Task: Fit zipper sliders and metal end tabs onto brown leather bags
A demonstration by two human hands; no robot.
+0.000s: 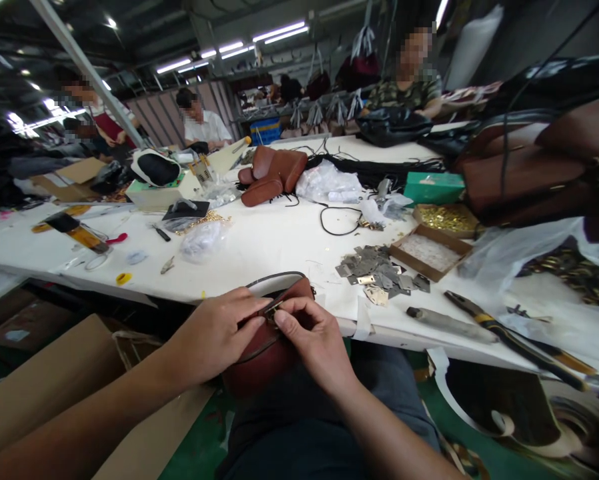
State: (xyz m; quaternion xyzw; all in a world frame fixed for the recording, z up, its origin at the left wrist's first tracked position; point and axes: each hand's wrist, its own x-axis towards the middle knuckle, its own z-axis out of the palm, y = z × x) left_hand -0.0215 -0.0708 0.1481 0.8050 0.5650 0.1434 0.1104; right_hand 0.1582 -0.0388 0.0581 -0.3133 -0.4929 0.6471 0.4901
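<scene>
A small brown leather bag (264, 353) rests on my lap at the white table's near edge (259, 283). My left hand (214, 337) grips its top rim, fingers curled. My right hand (314, 340) pinches a small brass fitting (273, 309) on the bag's rim, thumb and forefinger pressed together. Both hands meet at that fitting. The bag's lower part is hidden behind my hands.
A heap of small metal plates (377, 270) lies just beyond the bag, beside a cardboard tray (429, 252). Pliers (514, 337) and a grey tool (449, 323) lie to the right. More brown bags (272, 175) sit mid-table. Several other people work at the far side. Cardboard (54, 373) stands at the lower left.
</scene>
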